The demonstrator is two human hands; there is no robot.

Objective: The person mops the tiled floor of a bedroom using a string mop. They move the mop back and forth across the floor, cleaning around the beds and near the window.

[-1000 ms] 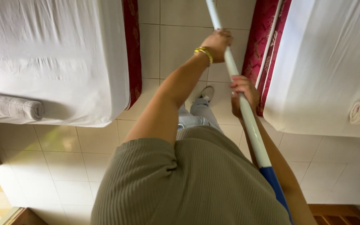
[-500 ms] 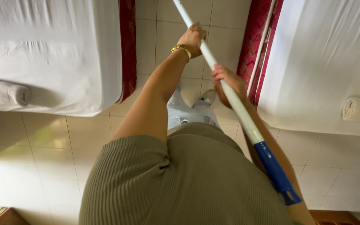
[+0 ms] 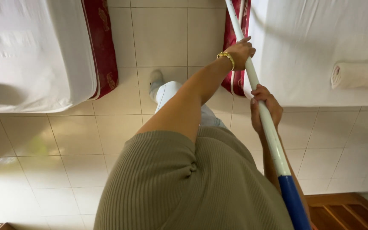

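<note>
At the bottom of the frame, the person's olive ribbed top fills the foreground, beside the blue end of a long white pole with a blue sleeve (image 3: 273,140) at lower right. The right hand (image 3: 264,108) wraps its grip closed around the pole at right of centre. Further up, the left hand (image 3: 240,52) (gold bracelet at the wrist) also clasps it. The pole slants to the top edge, over the pale tiled floor (image 3: 158,38), between the white-sheeted bed (image 3: 30,51) at upper left and another white bed (image 3: 320,38) at upper right.
</note>
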